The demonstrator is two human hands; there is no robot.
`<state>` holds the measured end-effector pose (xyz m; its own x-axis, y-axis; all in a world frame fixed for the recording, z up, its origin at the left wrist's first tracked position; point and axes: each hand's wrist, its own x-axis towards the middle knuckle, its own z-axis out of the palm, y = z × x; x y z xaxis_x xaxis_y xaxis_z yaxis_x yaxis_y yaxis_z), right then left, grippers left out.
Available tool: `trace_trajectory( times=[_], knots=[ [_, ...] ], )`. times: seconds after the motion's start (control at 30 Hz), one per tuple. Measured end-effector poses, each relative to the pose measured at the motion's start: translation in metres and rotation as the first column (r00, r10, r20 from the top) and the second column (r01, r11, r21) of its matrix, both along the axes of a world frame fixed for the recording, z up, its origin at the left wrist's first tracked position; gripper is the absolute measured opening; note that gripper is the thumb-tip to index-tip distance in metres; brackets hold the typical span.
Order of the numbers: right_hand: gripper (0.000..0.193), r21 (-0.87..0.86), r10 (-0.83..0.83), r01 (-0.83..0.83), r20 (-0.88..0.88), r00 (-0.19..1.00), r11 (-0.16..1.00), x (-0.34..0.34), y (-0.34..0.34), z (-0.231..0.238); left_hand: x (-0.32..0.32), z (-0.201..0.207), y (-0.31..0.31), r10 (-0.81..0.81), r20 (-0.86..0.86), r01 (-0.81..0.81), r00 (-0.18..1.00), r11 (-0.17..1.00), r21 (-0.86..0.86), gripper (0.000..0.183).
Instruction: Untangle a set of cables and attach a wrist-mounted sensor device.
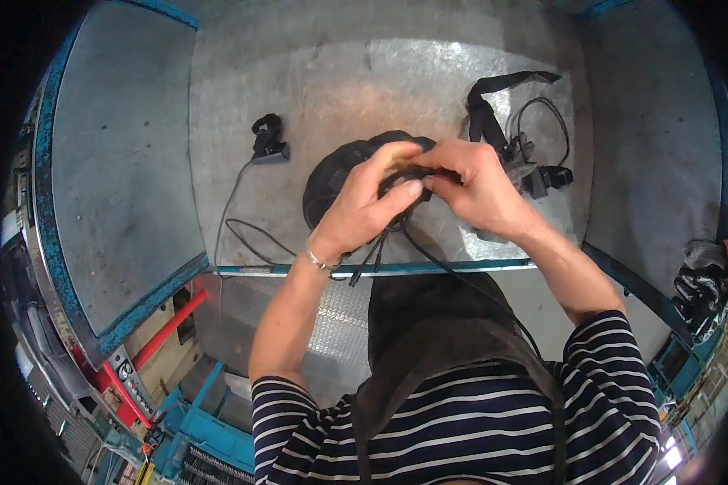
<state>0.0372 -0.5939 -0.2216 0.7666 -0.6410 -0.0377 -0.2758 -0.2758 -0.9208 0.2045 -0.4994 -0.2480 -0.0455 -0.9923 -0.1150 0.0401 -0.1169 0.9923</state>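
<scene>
A rounded black mesh piece, cap-like in shape (pixel 328 190), rests near the front edge of the metal worktop. My left hand (pixel 364 202) curls round its near side, thumb and fingers closed on the dark edge. From the right, my right hand (pixel 481 186) pinches the same edge, its fingertips meeting those of the left. What exactly lies between the fingertips is partly hidden. Thin black cords (pixel 368 263) hang below the hands over the table's front edge, and one black cable (pixel 437 259) runs down toward my apron.
Left on the worktop (pixel 332 81) lies a small black device with a strap (pixel 271 145), its cable trailing forward. At right are a black strap (pixel 484 121), a looped cable (pixel 566 133) and another small black device (pixel 550 179). Grey side panels (pixel 129 162) flank the table.
</scene>
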Motion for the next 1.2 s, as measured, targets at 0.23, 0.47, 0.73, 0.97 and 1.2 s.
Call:
trace_trajectory(
  times=[0.23, 0.47, 0.73, 0.97, 1.2],
  knots=[
    [0.016, 0.030, -0.203, 0.202, 0.061, 0.977, 0.979, 0.000, 0.005, 0.004, -0.013, 0.016, -0.019, -0.028, 0.320, 0.049, 0.947, 0.997, -0.056, 0.023],
    [0.016, 0.234, -0.355, 0.310, 0.180, 0.918, 0.921, -0.011, 0.004, -0.007, -0.010, 0.006, -0.016, 0.041, 0.468, 0.026, 0.883, 0.991, -0.135, 0.018],
    [0.015, 0.346, -0.316, 0.265, 0.102, 0.943, 0.900, -0.007, 0.001, -0.008, -0.015, 0.034, -0.021, 0.133, 0.544, 0.041, 0.829, 0.955, -0.294, 0.050],
    [0.017, 0.445, -0.385, 0.304, 0.102, 0.917, 0.842, -0.005, 0.009, -0.010, -0.024, 0.018, -0.019, 0.157, 0.749, 0.151, 0.643, 0.934, -0.325, 0.038],
    [0.018, 0.265, -0.362, 0.320, 0.128, 0.923, 0.910, -0.006, 0.016, -0.013, -0.014, 0.014, -0.014, 0.117, 0.768, 0.209, 0.630, 0.927, -0.312, 0.035]
  ],
)
